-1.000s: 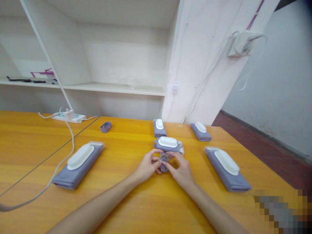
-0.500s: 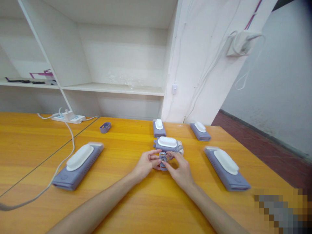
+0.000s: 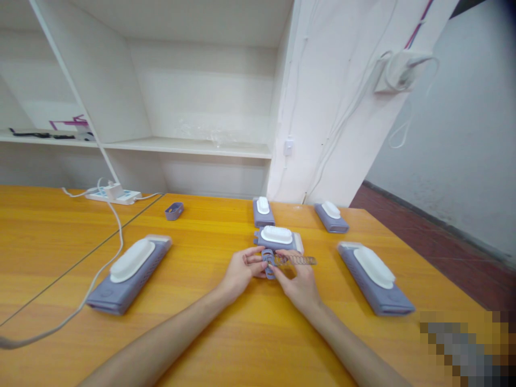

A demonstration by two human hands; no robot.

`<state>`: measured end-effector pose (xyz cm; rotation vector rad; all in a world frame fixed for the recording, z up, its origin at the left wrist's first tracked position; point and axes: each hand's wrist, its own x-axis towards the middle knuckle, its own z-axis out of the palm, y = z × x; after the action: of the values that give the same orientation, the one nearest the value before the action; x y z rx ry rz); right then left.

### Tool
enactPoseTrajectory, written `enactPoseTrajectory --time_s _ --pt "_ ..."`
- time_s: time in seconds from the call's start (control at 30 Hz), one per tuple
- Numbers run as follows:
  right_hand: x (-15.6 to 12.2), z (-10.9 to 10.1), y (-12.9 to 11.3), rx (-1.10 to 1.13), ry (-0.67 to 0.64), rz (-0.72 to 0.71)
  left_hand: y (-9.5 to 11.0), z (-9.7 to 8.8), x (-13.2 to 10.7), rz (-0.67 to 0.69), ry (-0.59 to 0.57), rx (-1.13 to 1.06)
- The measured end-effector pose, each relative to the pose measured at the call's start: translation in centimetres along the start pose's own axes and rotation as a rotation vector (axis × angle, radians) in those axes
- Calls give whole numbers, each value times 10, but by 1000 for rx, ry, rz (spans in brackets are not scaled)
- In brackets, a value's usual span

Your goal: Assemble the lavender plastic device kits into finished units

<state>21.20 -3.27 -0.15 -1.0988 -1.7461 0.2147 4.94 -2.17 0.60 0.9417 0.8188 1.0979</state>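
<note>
My left hand (image 3: 239, 271) is closed on a small purple-grey plastic frame (image 3: 267, 257), its fingers on the left side. A thin metal coil spring (image 3: 304, 260) sticks out rightward from the frame. My right hand (image 3: 300, 279) pinches the spring where it meets the frame, so the joint itself is partly hidden by fingers. Just beyond both hands, a purple-grey casing with a white bristle brush (image 3: 277, 234) lies on the table, with small tabs at its left end.
Similar casings with white tops lie around: left (image 3: 131, 271), right (image 3: 374, 274), and two at the back. A small purple-grey open part (image 3: 174, 211) stands back left, near a power strip (image 3: 115, 194). A white cable (image 3: 116, 242) crosses the left side of the wooden table (image 3: 226, 344).
The spring has swung from a position slanting up beyond my right fingers to nearly level, pointing right. The frame has turned slightly. My arms have barely moved.
</note>
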Motion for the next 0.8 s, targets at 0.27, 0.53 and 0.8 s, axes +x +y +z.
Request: enactPoseTrajectory --time_s 0.27,0.53,0.8 --pt "0 -1 7 51 26 87 -1 0 2 32 14 12" --pt "3 -1 -2 65 -240 17 -11 -1 5 120 85 154" --pt "-5 -11 -33 -9 -308 -92 -8 -6 10 166 265 170"
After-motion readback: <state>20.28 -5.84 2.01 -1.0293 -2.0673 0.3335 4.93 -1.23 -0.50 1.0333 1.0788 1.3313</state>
